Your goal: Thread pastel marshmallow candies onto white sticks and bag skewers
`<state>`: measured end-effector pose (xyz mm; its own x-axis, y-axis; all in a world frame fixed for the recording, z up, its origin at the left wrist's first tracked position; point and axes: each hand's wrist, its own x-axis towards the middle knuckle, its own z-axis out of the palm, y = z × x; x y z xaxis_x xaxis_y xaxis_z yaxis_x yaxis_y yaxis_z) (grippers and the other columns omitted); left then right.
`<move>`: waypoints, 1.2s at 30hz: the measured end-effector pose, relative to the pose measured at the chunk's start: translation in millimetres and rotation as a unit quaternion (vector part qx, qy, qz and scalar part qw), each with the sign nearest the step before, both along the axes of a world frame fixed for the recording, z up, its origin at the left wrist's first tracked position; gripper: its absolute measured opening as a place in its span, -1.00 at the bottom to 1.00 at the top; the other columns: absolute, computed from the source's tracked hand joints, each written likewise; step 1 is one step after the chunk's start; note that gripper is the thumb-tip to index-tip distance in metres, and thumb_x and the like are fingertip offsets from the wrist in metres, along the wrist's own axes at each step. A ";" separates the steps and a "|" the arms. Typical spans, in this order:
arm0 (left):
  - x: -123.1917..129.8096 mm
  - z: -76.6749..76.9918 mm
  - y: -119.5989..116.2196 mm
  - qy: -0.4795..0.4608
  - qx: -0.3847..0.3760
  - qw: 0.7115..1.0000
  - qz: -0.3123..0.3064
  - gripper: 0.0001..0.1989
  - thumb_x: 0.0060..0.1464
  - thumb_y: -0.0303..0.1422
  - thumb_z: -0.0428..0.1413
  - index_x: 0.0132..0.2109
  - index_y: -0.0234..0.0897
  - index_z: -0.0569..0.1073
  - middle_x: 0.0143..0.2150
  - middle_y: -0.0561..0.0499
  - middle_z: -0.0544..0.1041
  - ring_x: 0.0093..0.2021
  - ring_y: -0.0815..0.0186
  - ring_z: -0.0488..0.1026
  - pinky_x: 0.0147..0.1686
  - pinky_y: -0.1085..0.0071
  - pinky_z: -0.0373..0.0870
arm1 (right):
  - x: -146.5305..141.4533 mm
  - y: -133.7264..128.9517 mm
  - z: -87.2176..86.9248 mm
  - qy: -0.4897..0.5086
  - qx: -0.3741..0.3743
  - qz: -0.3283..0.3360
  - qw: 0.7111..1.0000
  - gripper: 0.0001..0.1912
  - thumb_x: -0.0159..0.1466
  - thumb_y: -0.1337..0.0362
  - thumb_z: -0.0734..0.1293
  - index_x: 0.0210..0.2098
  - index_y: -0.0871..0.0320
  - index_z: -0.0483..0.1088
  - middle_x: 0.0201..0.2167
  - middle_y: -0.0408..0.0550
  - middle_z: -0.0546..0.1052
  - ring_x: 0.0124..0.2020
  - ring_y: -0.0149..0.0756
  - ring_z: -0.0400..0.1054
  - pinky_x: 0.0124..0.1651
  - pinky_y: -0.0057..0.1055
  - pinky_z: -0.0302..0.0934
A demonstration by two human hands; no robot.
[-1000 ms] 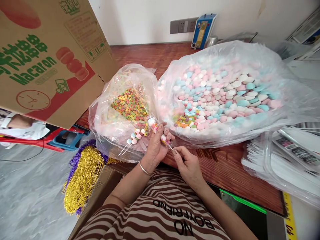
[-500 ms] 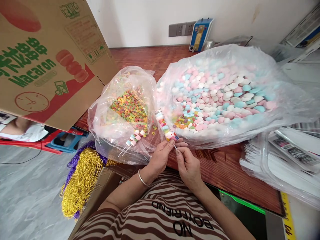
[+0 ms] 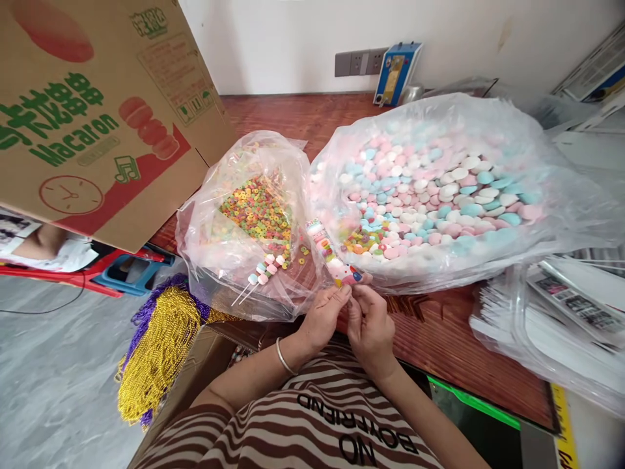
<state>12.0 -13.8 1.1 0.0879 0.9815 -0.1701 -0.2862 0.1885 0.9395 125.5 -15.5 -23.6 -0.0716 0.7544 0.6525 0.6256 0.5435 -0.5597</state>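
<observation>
Clear, glossy, crinkled plastic on the small bag [image 3: 205, 221], matt brown cardboard on the carton [image 3: 170, 156], and glossy reddish wood grain across the tabletop [image 3: 454, 332]

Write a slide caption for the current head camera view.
Two bare hands pinch the end of a slim, candy-filled clear wrapper between two translucent plastic bags of colourful sweets.

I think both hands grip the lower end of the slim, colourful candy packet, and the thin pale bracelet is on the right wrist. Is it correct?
Not the wrist: in the head view, the thin pale bracelet is on the left wrist. The left hand and right hand do grip the lower end of the slim, colourful candy packet.
</observation>
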 end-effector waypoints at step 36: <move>-41.7 1.5 -4.7 -0.095 -0.074 0.984 0.133 -0.56 -0.25 -0.06 0.48 -0.37 -0.34 0.62 -0.42 0.00 0.59 -0.41 0.37 0.44 -0.29 0.40 0.37 | -15.3 -0.4 -6.6 -0.155 0.102 0.043 0.982 -0.73 0.49 0.30 0.21 0.15 0.21 0.33 -0.32 0.08 0.66 -0.42 -0.17 0.59 -0.41 -0.38 0.36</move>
<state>-29.7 -18.5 2.5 -0.1246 0.9398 -0.3182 -0.5109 0.2142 0.8325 110.2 -15.9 -30.2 -0.3475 0.5923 0.7269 0.6958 0.6825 -0.2235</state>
